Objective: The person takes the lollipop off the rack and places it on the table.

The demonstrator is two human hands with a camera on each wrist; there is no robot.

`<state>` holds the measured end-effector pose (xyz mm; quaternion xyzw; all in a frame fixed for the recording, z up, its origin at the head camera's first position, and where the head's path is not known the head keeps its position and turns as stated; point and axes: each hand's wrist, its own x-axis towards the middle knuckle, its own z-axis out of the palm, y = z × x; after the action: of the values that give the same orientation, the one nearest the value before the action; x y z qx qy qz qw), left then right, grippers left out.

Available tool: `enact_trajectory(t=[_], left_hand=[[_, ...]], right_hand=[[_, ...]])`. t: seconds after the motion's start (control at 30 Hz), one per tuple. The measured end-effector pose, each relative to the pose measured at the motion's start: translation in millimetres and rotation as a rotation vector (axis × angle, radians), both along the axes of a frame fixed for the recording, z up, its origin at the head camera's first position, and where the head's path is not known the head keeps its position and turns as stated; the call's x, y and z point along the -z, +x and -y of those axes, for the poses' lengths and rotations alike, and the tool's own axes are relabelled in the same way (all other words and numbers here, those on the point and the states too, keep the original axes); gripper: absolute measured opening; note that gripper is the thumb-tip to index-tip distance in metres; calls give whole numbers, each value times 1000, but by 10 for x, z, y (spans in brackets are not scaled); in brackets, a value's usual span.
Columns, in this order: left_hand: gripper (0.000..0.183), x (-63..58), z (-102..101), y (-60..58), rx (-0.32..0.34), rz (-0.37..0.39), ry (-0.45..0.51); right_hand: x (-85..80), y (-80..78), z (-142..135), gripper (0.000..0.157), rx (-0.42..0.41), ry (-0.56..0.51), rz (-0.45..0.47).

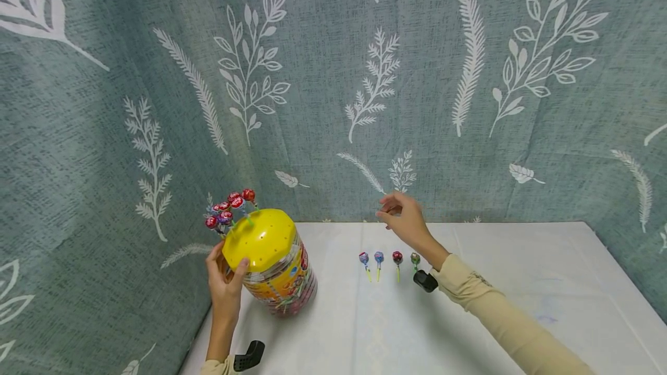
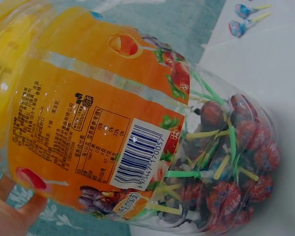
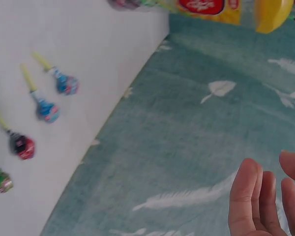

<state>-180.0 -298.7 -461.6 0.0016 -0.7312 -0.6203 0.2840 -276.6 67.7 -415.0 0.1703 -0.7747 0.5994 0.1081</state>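
Observation:
A clear candy jar (image 1: 283,288) with a yellow lid (image 1: 263,245) leans toward the left on the white table. My left hand (image 1: 225,285) grips its upper left side, thumb at the lid's edge. In the left wrist view, an orange label (image 2: 83,113) with a barcode wraps the jar, and wrapped lollipops (image 2: 246,132) fill its lower part. Several lollipops (image 1: 237,202) stick up from the lid's far left edge. My right hand (image 1: 409,221) hovers over the back of the table, fingers loosely bent; the right wrist view shows nothing between the fingers (image 3: 243,201).
A row of lollipops lies on the white table (image 1: 333,328): two blue ones (image 1: 363,258), a dark red one (image 1: 398,257) and a green one (image 1: 415,258) beside my right wrist. A grey-green leaf-patterned curtain (image 1: 323,103) hangs behind and along the left.

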Motion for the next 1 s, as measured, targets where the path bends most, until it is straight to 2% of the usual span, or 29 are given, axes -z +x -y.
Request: enact_trajectory(t=[0.3, 0.53, 1.0], left_hand=[[64, 4, 1, 4, 13, -24, 15], [66, 10, -5, 0, -2, -10, 0], [67, 9, -16, -1, -17, 3, -6]], right_hand=[[-224, 12, 315, 21, -76, -16, -29], [-359, 12, 585, 21, -97, -12, -73], [-514, -47, 1134, 23, -242, -11, -112]])
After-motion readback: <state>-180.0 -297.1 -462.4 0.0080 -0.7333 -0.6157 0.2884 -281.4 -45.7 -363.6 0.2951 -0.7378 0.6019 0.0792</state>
